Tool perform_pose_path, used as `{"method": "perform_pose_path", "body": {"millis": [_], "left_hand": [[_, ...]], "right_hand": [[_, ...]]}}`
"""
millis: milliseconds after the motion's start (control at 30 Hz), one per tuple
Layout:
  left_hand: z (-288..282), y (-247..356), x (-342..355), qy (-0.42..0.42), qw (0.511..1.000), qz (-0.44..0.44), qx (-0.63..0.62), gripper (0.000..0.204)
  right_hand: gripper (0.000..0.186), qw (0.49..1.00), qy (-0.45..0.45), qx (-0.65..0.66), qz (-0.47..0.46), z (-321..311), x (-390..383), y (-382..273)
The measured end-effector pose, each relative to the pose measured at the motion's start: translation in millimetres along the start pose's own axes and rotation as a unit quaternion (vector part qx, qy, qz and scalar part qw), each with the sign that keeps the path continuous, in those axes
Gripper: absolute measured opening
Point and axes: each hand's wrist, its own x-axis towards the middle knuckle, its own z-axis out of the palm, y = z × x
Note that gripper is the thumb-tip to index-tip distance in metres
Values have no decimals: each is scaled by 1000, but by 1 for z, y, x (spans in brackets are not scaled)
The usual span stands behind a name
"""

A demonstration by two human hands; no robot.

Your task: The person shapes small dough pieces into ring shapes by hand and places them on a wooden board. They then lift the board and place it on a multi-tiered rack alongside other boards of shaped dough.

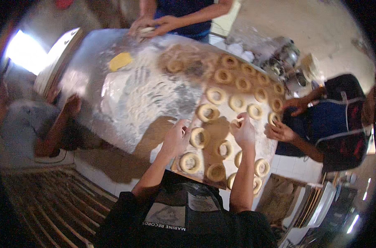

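Note:
Rings of pale dough lie in loose rows on a flour-dusted board (215, 155). My right hand (243, 131) is over the middle of them, its fingers pinched on a dough ring (236, 123) that they partly cover. At the board's left edge is my left hand (177, 139), loosely curled with thumb and fingers apart and nothing seen in it. Beside it lies another dough ring (199, 137), and a further dough ring (190, 163) sits nearer my body.
Loose flour (150, 93) covers the metal table's middle, with a yellow scraper-like piece (121, 61) beyond. Across the table, a person's hands (154, 28) hold dough. A co-worker's hand (281, 132) touches rings at right; another person's arm (63, 120) is at left.

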Motion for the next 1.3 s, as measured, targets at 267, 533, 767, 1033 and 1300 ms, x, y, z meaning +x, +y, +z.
{"method": "perform_pose_path", "body": {"millis": [267, 533, 767, 1033, 1300], "left_hand": [[-113, -80, 15, 94, 994, -55, 19, 31], [-191, -148, 41, 99, 986, -125, 50, 32], [-199, -154, 62, 43, 993, -97, 42, 32], [-205, -144, 72, -51, 929, 27, -366, 36], [-210, -101, 60, 43, 992, 103, -61, 24]], "right_hand": [[43, 939, -230, 250, -54, 165, 34, -161], [39, 974, -121, -54, -185, 243, 42, -217], [35, 958, -235, -10, -167, 256, 35, -269], [50, 908, -281, 297, -91, 192, 10, -271], [56, 962, 1, 134, -239, 218, 7, -267]]}}
